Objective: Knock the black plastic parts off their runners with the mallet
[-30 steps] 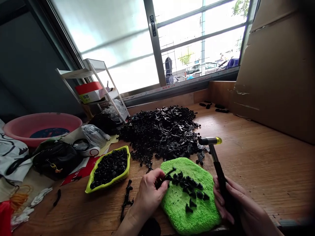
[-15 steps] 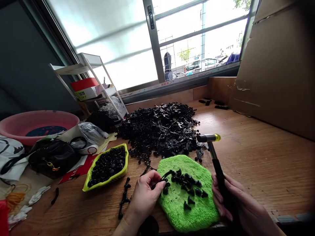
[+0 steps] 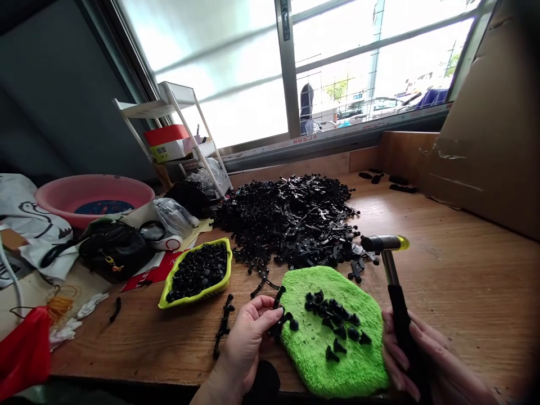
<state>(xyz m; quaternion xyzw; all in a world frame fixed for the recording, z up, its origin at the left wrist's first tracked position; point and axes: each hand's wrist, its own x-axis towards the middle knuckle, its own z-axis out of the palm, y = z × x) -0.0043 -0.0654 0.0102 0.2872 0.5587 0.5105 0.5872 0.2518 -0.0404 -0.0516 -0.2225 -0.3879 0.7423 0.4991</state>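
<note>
**L hand pinching blk plastic piece, R hand wrapped round hammer**

Head cam: L hand low centre, just left of green microfiber pad. Thumb + fingers pressed together, pinching piece at tips, right at pad's left edge. Loose blk plastic clips scattered across pad, a few near fingertips. Blk plastic strip lying on wooden table, just left of L hand, not touching.

R hand at lower right, beside pad. Fingers curled round hammer's blk grip, thumb side hard to see. Hammer tilted, nearly upright, metal head w/ yellow tip up, off table + near right edge of big heap of blk plastic sprues.

Yellow-green tray full of blk clips, left of heap. Further left: blk bag, pink basin. White shelf rack behind, by window. Cardboard sheet standing at right.
</note>
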